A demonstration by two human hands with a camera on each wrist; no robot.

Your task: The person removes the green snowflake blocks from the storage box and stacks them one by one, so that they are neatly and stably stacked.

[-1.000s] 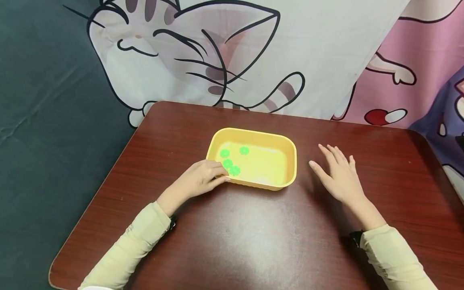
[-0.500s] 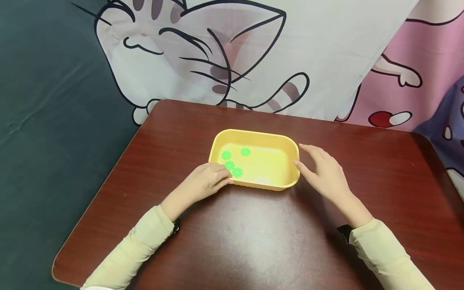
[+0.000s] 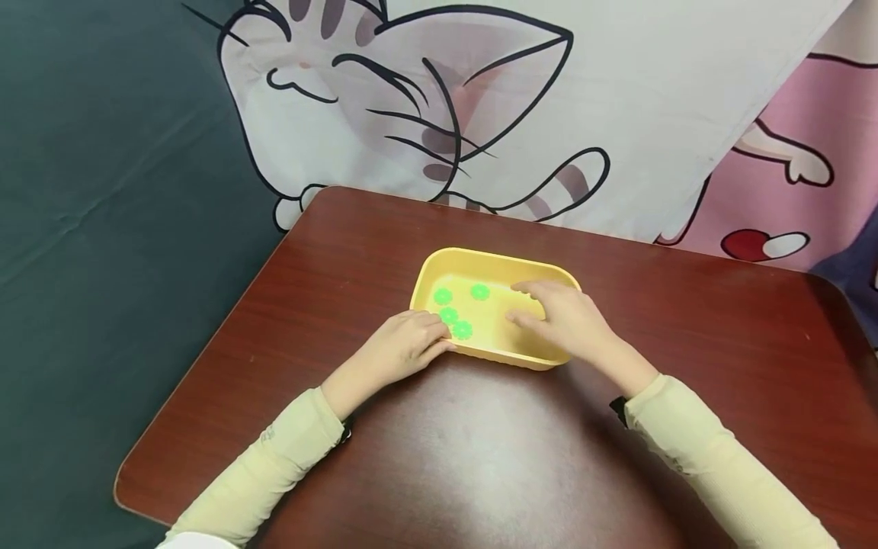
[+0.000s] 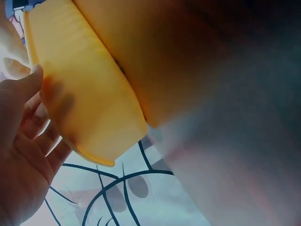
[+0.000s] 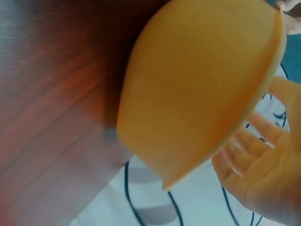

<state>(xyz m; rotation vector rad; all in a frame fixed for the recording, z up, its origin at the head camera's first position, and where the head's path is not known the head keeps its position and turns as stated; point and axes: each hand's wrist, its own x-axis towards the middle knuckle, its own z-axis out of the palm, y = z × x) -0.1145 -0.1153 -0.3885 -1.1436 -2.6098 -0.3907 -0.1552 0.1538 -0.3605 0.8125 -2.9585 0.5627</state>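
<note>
A yellow plastic tray [image 3: 507, 357] stands on the table, holding several small green scalloped discs [image 3: 480, 292] toward its left side. My left hand [image 3: 405, 347] grips the near-left rim, thumb outside and fingers over the inner side; finger shadows show through the tray wall [image 4: 89, 80] in the left wrist view. Above the right part of the tray is my right hand [image 3: 572, 320], thumb and fingers spread apart with nothing between them. In the right wrist view that hand [image 5: 263, 160] reaches over the rim, behind the outer wall [image 5: 197, 84].
The dark red-brown wooden table [image 3: 329, 259] has rounded corners. Behind it hangs a white and pink curtain [image 3: 638, 91] printed with cartoon cats, and dark green cloth [image 3: 116, 191] is at the left. Both arms wear pale sleeves [image 3: 274, 450] and dark wrist bands.
My right hand has moved left from the table beside the tray to over its inside. My left hand stays on the rim. The whole head view has shifted slightly.
</note>
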